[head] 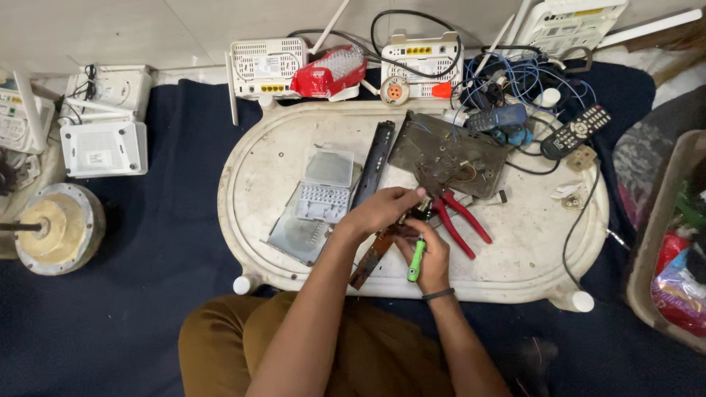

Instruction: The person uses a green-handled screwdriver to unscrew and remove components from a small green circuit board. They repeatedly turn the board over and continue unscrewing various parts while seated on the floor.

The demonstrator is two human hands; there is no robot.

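Observation:
My left hand (382,209) pinches a small dark part at the middle of the white oval tray table (515,250). Just below it, my right hand (429,257) grips a green-handled screwdriver (416,262), its tip pointing up toward that part. A brown strip-like circuit piece (370,259) runs down-left from under my hands. Red-handled pliers (456,217) lie right beside my left fingers, handles pointing down-right. Behind them rests a dark metal plate (448,151) with wires on it.
A clear plastic parts box (323,184) on a metal sheet and a black bar (373,162) lie left of my hands. Routers (266,68), a remote (575,130), a small phone (498,117) and blue wires crowd the far edge. A round motor part (53,228) sits far left.

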